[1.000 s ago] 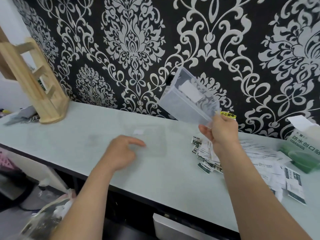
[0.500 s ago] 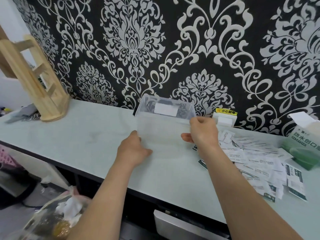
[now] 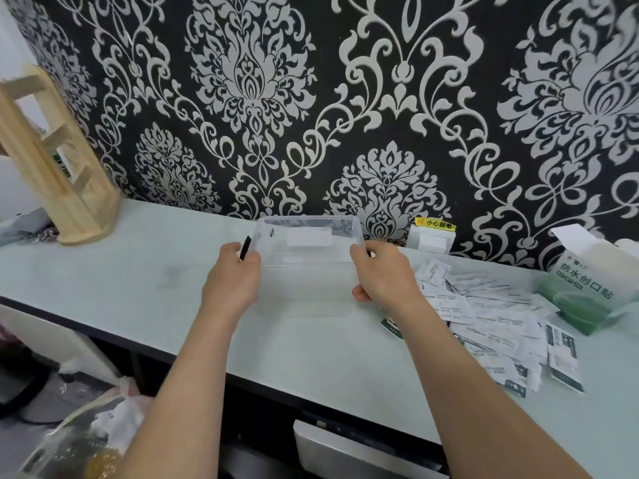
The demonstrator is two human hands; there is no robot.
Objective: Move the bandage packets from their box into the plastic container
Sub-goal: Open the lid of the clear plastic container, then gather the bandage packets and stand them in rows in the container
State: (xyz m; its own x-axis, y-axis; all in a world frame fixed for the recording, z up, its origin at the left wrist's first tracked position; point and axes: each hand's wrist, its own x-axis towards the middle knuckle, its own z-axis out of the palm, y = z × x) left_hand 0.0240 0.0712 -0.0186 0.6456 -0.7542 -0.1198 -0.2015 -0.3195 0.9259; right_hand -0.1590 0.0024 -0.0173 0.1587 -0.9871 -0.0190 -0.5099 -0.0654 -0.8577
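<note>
now your left hand (image 3: 233, 281) and right hand (image 3: 383, 276), fingers curled round its sides, have set the plastic container (image 3: 307, 257) on the counter (image 3: 138, 271); bandage packets (image 3: 498, 316) beside it can go in.

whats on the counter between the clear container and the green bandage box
In the head view, a loose heap of bandage packets lies between the clear container and the green box; the right hand grips the container's right edge.
</note>
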